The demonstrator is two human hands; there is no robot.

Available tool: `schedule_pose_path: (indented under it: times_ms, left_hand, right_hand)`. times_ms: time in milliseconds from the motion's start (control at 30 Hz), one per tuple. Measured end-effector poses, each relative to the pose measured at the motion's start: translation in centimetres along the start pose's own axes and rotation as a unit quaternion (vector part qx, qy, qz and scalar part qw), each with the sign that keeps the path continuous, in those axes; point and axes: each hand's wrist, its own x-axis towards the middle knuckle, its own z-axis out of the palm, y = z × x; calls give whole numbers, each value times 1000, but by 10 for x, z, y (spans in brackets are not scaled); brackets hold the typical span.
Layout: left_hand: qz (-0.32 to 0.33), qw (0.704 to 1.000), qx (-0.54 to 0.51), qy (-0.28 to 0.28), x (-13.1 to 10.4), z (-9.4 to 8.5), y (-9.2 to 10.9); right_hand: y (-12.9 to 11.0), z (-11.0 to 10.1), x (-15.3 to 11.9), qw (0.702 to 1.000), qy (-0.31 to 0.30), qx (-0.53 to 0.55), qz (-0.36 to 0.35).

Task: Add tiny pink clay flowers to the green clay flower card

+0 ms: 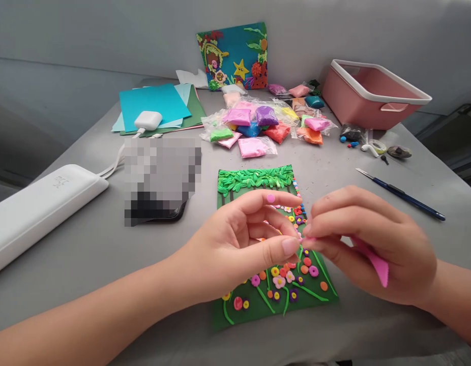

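My right hand is closed around a pink plastic clay tool; its broad, toothed end sticks out below the palm. Pink also shows at the right fingertips, close to my left thumb. My left hand has its thumb and a bent finger brought together there, and whatever lies between them is too small to make out. On the outstretched left index finger rests a flat pink clay disc. Beneath both hands lies a dark green board with clay leaves along its top, stems and many-coloured flowers, partly hidden by the hands.
Bags of coloured clay are heaped behind the board. A finished sea picture leans on the wall. To the right are a pink basket and a craft knife. Leftward lie coloured sheets, a blurred phone and a white power bank.
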Motion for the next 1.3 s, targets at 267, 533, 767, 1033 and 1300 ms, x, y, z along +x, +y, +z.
schedule_pose_path:
  times_ms: [267,533,767,1033,1300]
  left_hand:
    - [19,999,23,29,1,0,-2]
    - [10,999,24,30,0,2,0]
    - [19,998,46,39,-1,4,-1]
    - [16,997,67,44,-1,4,-1]
    - [15,998,54,42,-1,3,-2]
  right_hand:
    - [4,0,0,996,28,58,65]
    - [2,-2,6,999,-7,44,30]
    - [2,-2,4,997,-43,50,42]
    - [1,-5,5,995,-29,76,63]
    - [0,-6,5,995,-31,77,54]
